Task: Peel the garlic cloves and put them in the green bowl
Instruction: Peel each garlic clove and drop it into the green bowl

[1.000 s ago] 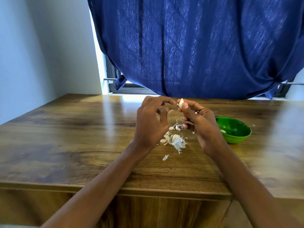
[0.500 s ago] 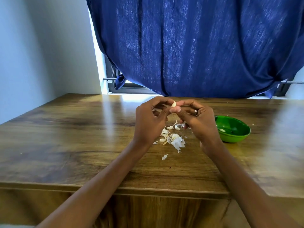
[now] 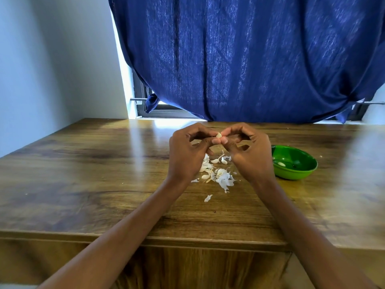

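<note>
- The left hand (image 3: pixel 188 155) and the right hand (image 3: pixel 248 151) are meeting above the middle of the wooden table (image 3: pixel 83 184), thumbs and forefingers of both pinching one garlic clove (image 3: pixel 218 135) between them.
- Both hands are grasping that clove; the other fingers are curling loosely and holding nothing that can be seen.
- The clove is being held in the air, clear of the table; whether skin is clinging to it cannot be told, as only its pale tip is showing.
- Directly below the hands, toward 6 o'clock from the clove, a pile of white skins (image 3: pixel 224 180) is lying on the table with several loose cloves (image 3: pixel 215 161) among it, some apparently unpeeled.
- The green bowl (image 3: pixel 295 174) is standing at 3 o'clock from the pile, just beside the right wrist, with one peeled clove (image 3: pixel 281 164) lying inside.
- Judgement: the step in hand is stripping the skin; the task looks to be in its early part.
- Recommended handling: one hand should be steadying the clove while the other thumbnail is lifting the skin at the root end and drawing it off in strips.
- Risk: the clove is small and smooth, so a hard pinch could be squirting it out; keeping the work over the pile is advisable.
</note>
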`<state>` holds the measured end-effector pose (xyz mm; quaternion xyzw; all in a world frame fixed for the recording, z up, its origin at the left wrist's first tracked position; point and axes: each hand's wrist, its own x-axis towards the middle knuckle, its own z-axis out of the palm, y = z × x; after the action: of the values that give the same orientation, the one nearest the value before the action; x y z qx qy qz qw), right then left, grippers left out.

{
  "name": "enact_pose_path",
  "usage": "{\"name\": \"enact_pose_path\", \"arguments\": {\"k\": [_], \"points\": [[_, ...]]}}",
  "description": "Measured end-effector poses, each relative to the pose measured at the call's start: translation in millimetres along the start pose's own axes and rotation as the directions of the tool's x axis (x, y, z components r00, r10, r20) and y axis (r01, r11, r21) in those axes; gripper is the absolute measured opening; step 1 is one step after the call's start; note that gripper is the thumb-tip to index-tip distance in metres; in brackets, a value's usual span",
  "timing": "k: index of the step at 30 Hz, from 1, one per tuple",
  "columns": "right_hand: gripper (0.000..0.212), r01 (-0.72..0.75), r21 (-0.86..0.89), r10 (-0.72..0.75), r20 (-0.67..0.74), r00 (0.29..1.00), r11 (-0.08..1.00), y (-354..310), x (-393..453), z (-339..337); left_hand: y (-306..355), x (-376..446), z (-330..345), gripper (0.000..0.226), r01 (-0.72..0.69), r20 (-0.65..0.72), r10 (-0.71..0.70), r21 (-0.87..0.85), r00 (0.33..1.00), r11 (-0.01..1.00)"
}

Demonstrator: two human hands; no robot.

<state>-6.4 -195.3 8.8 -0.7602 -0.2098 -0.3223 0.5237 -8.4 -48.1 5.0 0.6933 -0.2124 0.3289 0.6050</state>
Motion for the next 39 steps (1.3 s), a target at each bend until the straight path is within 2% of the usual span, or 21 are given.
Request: {"name": "enact_pose_path", "arguments": {"k": [4, 6, 9, 14, 17, 21, 27, 30, 35, 39], "points": [[0.013, 0.019, 0.071, -0.022, 0.042, 0.999, 0.997, -1, 1, 1, 0, 0, 0, 0.008, -0.015, -0.002, 0.015, 0.014, 1.000, 1.000], [0.019, -0.006, 0.116, -0.001, 0.061, 0.998, 0.993, -3, 1, 0, -1, 1, -1, 0.008, -0.024, -0.006, 0.024, 0.017, 1.000, 1.000], [0.011, -0.059, 0.172, 0.045, 0.086, 0.995, 0.983, -3, 1, -1, -2, 1, -1, 0.006, -0.028, 0.008, 0.028, 0.015, 1.000, 0.999], [0.011, -0.128, 0.239, 0.099, 0.129, 0.987, 0.963, -4, 1, -4, -6, 1, 2, 0.015, 0.117, 0.081, -0.109, -0.099, 0.991, 0.988], [0.009, -0.149, 0.250, 0.112, 0.156, 0.981, 0.957, -6, 1, -3, -8, 1, 2, 0.016, 0.145, 0.103, -0.133, -0.120, 0.986, 0.982], [0.011, -0.165, 0.241, 0.122, 0.183, 0.975, 0.956, -6, 1, -4, -6, 1, 2, 0.008, 0.128, 0.100, -0.118, -0.092, 0.988, 0.988], [0.008, -0.204, 0.278, 0.153, 0.195, 0.969, 0.939, -8, 0, -4, -4, 1, 3, 0.009, 0.091, 0.104, -0.082, -0.078, 0.991, 0.993], [0.004, -0.249, 0.319, 0.196, 0.189, 0.962, 0.915, -9, 0, -5, -3, 2, 3, 0.011, 0.100, 0.076, -0.094, -0.079, 0.993, 0.992], [0.016, -0.328, 0.342, 0.268, 0.212, 0.940, 0.881, -11, -1, -5, -7, 5, -1, 0.020, 0.058, 0.021, -0.057, -0.012, 0.998, 0.998], [0.012, -0.351, 0.383, 0.305, 0.178, 0.936, 0.854, -12, -1, -6, -1, 4, -1, 0.022, 0.045, 0.012, -0.044, -0.019, 0.999, 0.999]]}}
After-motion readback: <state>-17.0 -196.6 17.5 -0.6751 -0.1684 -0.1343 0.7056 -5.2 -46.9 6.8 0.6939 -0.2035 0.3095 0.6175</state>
